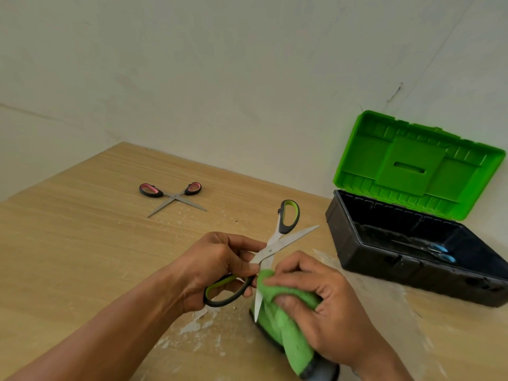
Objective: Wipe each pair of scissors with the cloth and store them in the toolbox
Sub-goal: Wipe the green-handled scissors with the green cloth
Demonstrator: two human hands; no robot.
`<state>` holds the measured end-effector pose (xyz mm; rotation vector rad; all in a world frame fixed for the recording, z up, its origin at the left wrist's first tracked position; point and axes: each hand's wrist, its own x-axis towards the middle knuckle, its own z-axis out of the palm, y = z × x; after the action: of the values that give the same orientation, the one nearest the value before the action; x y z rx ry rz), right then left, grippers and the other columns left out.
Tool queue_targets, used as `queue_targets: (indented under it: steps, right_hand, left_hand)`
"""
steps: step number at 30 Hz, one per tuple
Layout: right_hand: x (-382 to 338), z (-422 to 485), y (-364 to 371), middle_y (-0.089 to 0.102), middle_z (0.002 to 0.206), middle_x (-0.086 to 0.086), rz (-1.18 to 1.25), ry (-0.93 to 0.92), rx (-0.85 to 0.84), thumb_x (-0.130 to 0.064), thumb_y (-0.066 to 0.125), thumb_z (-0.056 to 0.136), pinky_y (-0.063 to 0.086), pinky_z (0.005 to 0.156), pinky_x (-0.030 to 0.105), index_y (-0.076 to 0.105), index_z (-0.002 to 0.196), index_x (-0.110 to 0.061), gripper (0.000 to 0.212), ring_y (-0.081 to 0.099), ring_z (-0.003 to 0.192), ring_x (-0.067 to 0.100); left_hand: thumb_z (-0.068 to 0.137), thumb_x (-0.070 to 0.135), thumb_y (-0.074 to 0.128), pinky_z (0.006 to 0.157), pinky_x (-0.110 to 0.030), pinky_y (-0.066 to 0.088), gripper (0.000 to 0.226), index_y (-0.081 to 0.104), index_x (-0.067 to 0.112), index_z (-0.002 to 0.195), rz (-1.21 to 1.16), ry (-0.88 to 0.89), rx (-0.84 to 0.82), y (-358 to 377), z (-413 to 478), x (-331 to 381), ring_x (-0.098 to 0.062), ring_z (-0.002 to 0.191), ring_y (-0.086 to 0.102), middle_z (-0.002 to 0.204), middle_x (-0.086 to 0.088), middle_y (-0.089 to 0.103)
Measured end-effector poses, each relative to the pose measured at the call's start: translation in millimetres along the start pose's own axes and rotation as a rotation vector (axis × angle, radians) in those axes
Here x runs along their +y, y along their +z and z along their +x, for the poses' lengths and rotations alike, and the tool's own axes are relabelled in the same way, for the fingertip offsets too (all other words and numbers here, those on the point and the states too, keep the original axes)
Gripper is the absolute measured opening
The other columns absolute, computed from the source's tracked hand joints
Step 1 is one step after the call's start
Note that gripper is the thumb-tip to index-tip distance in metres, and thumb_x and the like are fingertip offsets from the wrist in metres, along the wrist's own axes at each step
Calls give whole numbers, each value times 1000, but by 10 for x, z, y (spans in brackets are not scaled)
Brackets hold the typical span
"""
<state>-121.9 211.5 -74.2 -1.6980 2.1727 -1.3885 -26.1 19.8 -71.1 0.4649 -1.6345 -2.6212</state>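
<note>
Head view, toolbox: black base at the desk's far right, by the wall, with its green lid standing open behind it.
In the toolbox: one pair of blue-handled scissors lies on the floor of the base, towards its right end.
Green-handled scissors: held above the desk's middle, blades spread wide, one blade pointing down into the cloth.
Left hand: fingers curled round the lower handle loop.
Right hand: fingers and thumb pinch the green cloth round the lower blade.
Pink-handled scissors: lie open on the desk near its far edge, well apart from the hands.
</note>
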Motion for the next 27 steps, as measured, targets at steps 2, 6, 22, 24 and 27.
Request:
queue_targets:
  steps: [2, 6, 22, 24, 27]
  right_hand:
    - [2, 44, 66, 65, 98, -14, -128, -1, 147, -6, 71, 83, 51, 81, 15, 80, 108, -19, 29, 65, 98, 10]
    - [-8, -7, 12, 64, 99, -9, -38, -52, 13, -6, 72, 84, 52, 80, 21, 80, 111, -21, 32, 64, 98, 17]
    - [-92, -19, 56, 65, 97, -4, 98, -127, -57, -2, 77, 82, 53, 80, 28, 80, 109, -19, 32, 66, 93, 20]
    - [-83, -8, 45, 66, 97, -6, 86, -102, -24, -1, 77, 81, 53, 81, 26, 81, 108, -20, 33, 67, 93, 20]
    - [-116, 4, 60, 65, 96, -8, 64, -92, -29, -5, 76, 82, 53, 79, 23, 81, 107, -21, 30, 66, 91, 17]
  left_hand:
    - [80, -24, 50, 48, -31, 53, 38, 72, -7, 105, -12, -6, -5, 4, 11, -8, -28, 53, 63, 86, -25, 60]
    - [79, -23, 51, 48, -31, 53, 37, 73, -6, 103, 1, -9, -29, 8, -15, -10, -29, 54, 62, 84, -25, 62]
    - [84, -18, 47, 54, -33, 57, 33, 73, -7, 101, -136, -38, 1, -21, 38, 9, -29, 61, 64, 87, -25, 69]
    - [85, -19, 47, 51, -31, 56, 33, 72, -8, 103, -133, -22, 22, -21, 46, 15, -29, 57, 62, 83, -24, 68]
    - [85, -19, 47, 48, -30, 54, 32, 72, -8, 102, -124, -18, 46, -19, 45, 15, -28, 53, 61, 79, -24, 68]
